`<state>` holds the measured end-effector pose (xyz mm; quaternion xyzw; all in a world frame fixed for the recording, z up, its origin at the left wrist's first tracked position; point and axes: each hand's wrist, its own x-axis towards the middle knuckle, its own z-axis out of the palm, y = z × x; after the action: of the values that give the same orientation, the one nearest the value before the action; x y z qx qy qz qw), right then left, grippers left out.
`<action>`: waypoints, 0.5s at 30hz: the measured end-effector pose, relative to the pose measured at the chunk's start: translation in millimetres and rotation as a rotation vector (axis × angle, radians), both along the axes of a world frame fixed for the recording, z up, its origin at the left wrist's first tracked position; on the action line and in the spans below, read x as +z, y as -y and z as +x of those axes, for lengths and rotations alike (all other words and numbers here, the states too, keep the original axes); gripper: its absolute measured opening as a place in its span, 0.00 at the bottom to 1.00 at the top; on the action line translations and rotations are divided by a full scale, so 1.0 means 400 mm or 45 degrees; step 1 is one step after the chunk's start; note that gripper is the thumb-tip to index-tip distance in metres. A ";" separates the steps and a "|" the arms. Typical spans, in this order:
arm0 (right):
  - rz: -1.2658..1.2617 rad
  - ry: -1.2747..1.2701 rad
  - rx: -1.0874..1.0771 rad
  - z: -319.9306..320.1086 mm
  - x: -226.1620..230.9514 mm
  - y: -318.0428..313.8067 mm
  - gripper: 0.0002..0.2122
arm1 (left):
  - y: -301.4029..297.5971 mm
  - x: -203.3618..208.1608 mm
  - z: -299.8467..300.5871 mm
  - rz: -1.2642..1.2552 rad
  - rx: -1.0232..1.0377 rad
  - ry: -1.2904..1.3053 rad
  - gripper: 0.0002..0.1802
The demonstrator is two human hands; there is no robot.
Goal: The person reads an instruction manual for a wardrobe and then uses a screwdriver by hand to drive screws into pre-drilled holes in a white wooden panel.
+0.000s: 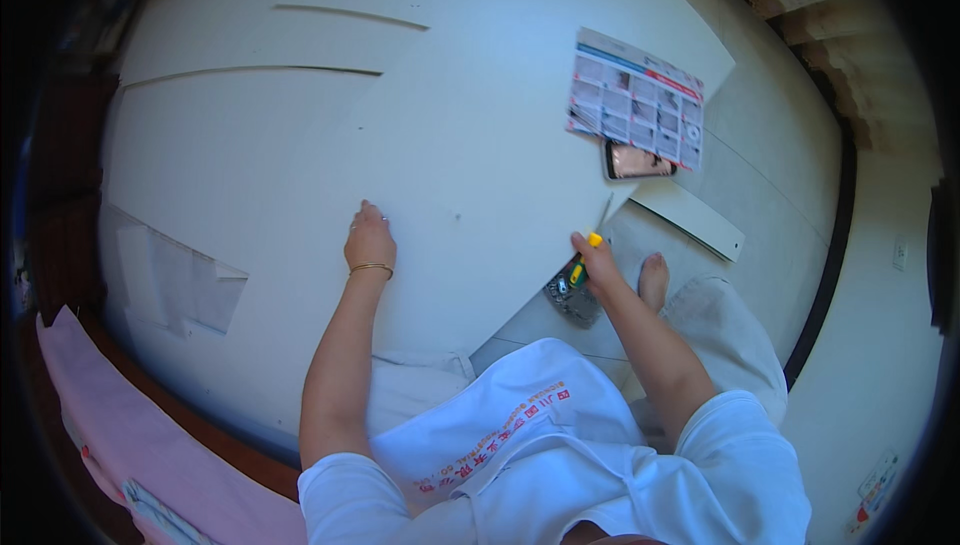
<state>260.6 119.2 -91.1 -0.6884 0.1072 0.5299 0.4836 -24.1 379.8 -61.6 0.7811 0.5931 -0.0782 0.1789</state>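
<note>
Right hand: we wrap our right hand (pixel 598 263) around a screwdriver (pixel 595 240), right of the frame's centre; its slim metal shaft points upward from a yellow-and-green handle.
Left hand: left of centre, we curl our left hand (pixel 370 243) at the white panel (pixel 250 160); whether the fingers pinch anything, we cannot tell.
Wrist: a thin, gold-coloured bangle (pixel 371 267).
Panel: broad, smooth, flat, spanning centre and upper left.
Clear bag (pixel 574 303): crinkled, shiny, holding small grey pieces, just below our right hand.
Upper right: a glossy printed leaflet (pixel 637 95) overlaps a rectangular phone (pixel 640 162).
Narrow board (pixel 690 220): white, straight-edged, right of the phone.
</note>
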 end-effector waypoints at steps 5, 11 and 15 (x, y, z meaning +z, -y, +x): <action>-0.021 -0.210 0.169 0.020 0.052 -0.010 0.09 | -0.148 0.059 -0.023 -0.295 0.198 0.046 0.08; -0.120 -0.093 0.299 0.047 0.059 -0.025 0.11 | -0.225 0.032 -0.003 0.131 0.378 0.283 0.04; -0.266 0.064 0.422 0.059 0.070 -0.039 0.11 | -0.266 -0.024 0.059 0.281 0.460 0.640 0.02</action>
<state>284.1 134.6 -63.0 -0.7561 0.0346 0.5708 0.3182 -0.5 486.3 -71.2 0.6727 0.6643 0.2149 0.2449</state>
